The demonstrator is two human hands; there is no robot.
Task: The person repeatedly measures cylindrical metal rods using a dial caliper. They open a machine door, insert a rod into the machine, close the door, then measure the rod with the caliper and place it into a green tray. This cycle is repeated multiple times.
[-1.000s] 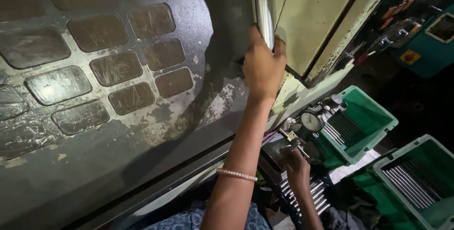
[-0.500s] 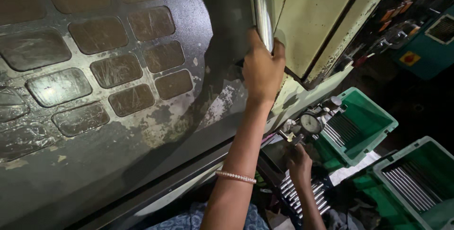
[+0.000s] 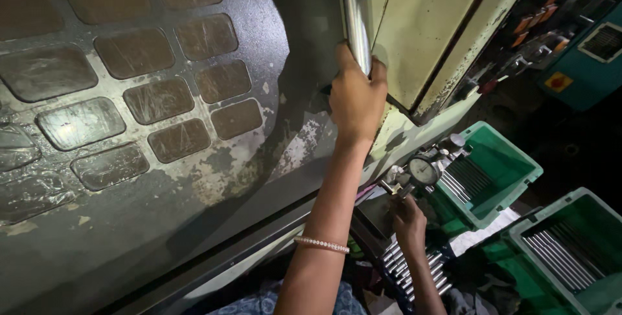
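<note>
Fingers first: the left hand (image 3: pixel 355 98) has its fingers curled tight around the polished steel vertical bar handle (image 3: pixel 355 17), thumb on the near side, a full grip suited to dragging weight sideways. That bar sits on the edge of the big grey metal sliding door with rounded brown window panes (image 3: pixel 129 114), right where it meets the cream painted machine panel (image 3: pixel 434 23). A pearly bead bracelet (image 3: pixel 322 244) rides the raised forearm.

Lower down, the right hand (image 3: pixel 409 216) sits with fingers bent in below the round white-faced dial gauge on its small stand (image 3: pixel 423 171); whether they pinch anything I cannot tell. Beside that wrist lies a row of thin silver steel rods (image 3: pixel 405 269). More rods fill the two green plastic crates (image 3: pixel 499 166), both within arm's reach.
</note>
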